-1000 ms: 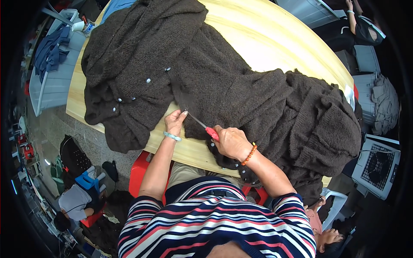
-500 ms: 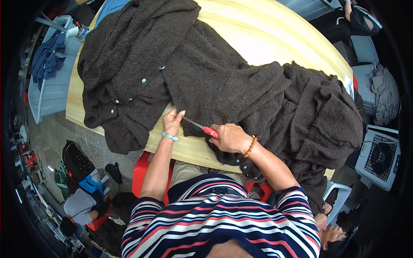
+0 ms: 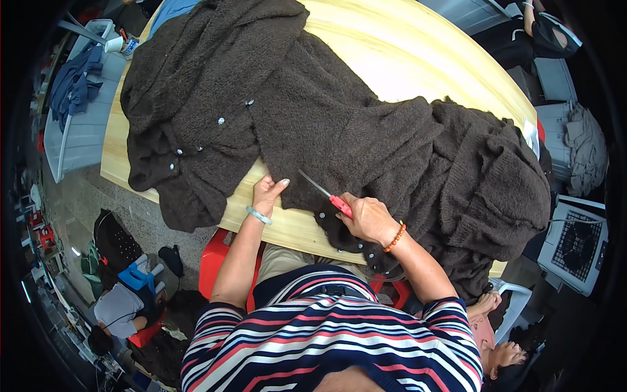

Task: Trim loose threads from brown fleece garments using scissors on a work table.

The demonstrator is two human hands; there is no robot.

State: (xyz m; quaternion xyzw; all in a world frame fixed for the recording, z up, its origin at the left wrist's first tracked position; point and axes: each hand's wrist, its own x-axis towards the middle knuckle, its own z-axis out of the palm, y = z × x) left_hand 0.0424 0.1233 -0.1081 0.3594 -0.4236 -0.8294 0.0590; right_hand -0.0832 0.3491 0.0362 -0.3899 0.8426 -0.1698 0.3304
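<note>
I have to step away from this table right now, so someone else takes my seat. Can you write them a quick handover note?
Left hand: flat on the dark brown knitted garment, pinning its edge near the wooden table's front side.
Right hand: gripping red-handled scissors, blades pointing up-left over the knit, beside the left fingertips.
The garment lies spread across most of the table, studded buttons visible on the left part; one end hangs off the near edge by the right wrist.
Done or left: cannot tell what has been trimmed.

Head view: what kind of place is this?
Probably a garment workshop. Dark knit cardigans are heaped on a long wooden table, the right hand holds red-handled scissors, and more clothing fills a grey bin.
</note>
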